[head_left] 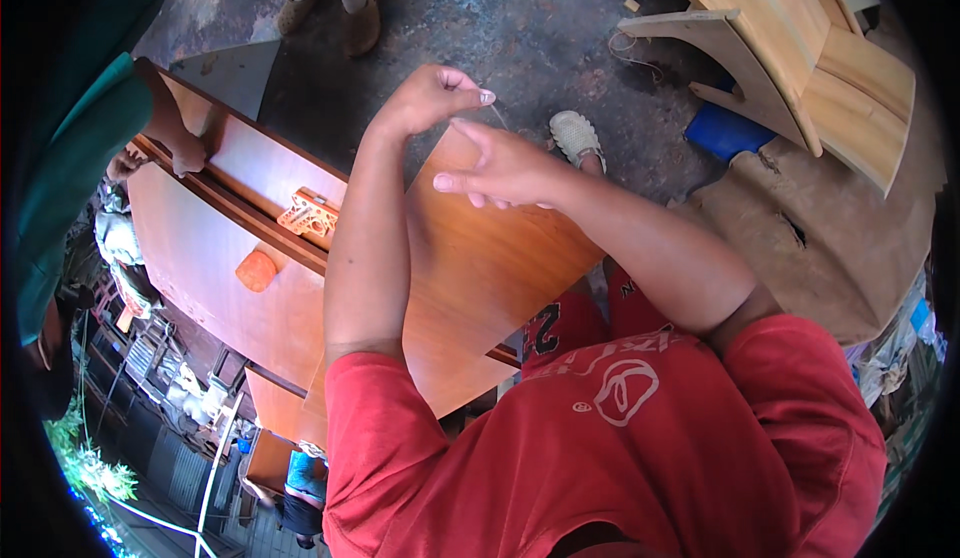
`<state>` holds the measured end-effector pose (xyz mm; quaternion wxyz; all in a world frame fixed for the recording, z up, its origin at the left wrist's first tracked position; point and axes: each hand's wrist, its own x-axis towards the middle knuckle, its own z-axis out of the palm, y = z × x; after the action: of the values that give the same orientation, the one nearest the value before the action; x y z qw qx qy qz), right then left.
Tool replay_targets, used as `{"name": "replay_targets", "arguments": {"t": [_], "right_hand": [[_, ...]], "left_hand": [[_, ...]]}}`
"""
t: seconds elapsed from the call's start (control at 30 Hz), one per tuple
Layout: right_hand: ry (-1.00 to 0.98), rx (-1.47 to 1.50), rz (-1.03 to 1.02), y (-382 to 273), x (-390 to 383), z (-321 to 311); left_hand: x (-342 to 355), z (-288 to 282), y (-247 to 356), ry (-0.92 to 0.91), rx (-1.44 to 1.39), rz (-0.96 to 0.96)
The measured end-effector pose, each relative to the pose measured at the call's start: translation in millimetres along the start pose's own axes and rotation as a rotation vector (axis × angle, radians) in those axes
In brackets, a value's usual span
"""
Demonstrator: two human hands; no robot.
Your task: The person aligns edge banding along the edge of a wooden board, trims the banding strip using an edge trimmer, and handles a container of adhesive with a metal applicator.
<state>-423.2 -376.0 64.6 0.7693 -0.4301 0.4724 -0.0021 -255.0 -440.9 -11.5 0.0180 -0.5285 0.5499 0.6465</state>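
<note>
My left hand [428, 100] is raised above the wooden panels, its thumb and finger pinched together. A thin pale strand [501, 115] shows at its fingertips, too fine to make out well. Just nearer to me is my right hand [505, 170], with fingers apart and nothing visible in them. Beneath both hands lies a smooth reddish-brown wooden panel [490, 268]. Left of my left forearm, an orange openwork tool [310, 214] rests by a long wooden rail [240, 213]. An orange rounded block [257, 270] sits on the curved wooden panel [200, 248].
At the left, a co-worker in a teal sleeve [75, 158] has a hand [182, 150] on the wooden piece. Curved wooden furniture parts [790, 48] stand at the far right, near a blue object [728, 133] and a brown sheet [820, 238]. Another person's shoes [362, 18] show at the top.
</note>
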Motion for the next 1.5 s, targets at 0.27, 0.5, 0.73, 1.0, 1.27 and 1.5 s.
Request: {"name": "replay_targets", "arguments": {"t": [0.27,0.5,0.73,1.0,1.27,1.5], "right_hand": [[-0.018,0.006,0.021,1.6,2.5,-3.2],[-0.055,0.107,-0.037,13.0,8.6,-4.6],[0.037,-0.224,-0.027,21.5,-10.8,-3.5],[0.106,-0.567,0.022,45.0,-41.8,1.6],[-0.054,-0.334,0.157,30.8,-48.0,-7.9],[0.005,-0.312,0.004,33.1,-25.4,-11.7]], "left_hand": [[-0.3,-0.6,-3.5,0.008,-0.013,0.001],[-1.9,-1.0,-3.9,-0.002,-0.015,-0.013],[-2.6,1.6,-5.4,-0.003,-0.023,-0.013],[-2.9,3.4,-8.1,0.052,-0.07,-0.015],[-6.0,3.9,-1.9,0.039,-0.081,-0.03],[-3.3,5.4,-4.1,0.042,-0.054,-0.055]]}}
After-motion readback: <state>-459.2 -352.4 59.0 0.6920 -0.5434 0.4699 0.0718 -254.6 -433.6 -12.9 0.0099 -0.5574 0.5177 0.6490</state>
